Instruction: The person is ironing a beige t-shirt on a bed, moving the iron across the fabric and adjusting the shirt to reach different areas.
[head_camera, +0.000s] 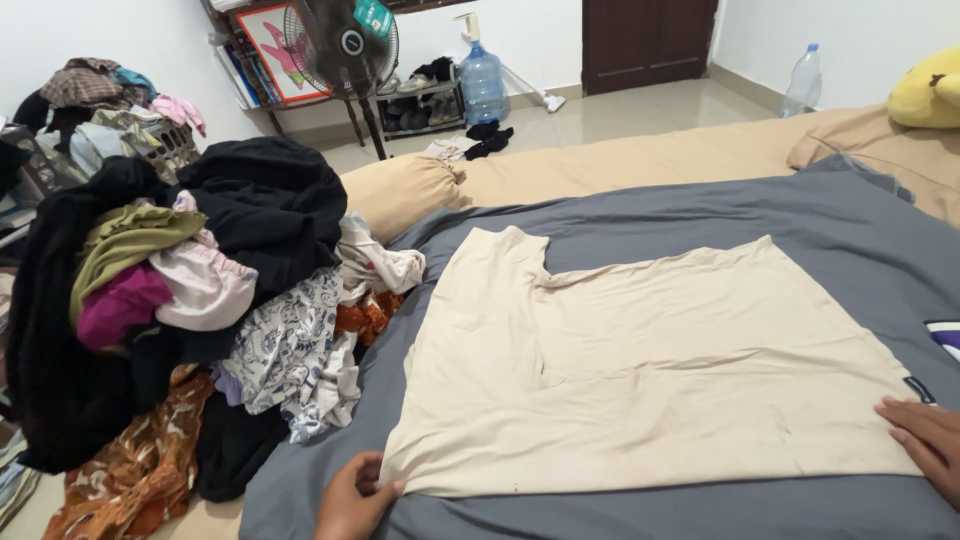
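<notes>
A cream t-shirt (640, 370) lies spread flat on a grey sheet (690, 215) that covers the bed. My left hand (352, 498) pinches the shirt's near left corner at the hem. My right hand (925, 440) rests with fingers flat on the shirt's near right corner. One sleeve of the shirt points toward the far left.
A big heap of mixed clothes (190, 290) sits on the bed's left side. A tan bolster (600, 165) runs along the far edge, with a yellow plush toy (930, 90) at the far right. A standing fan (345, 45), a water jug (483, 85) and a plastic bottle (805, 80) stand on the floor beyond.
</notes>
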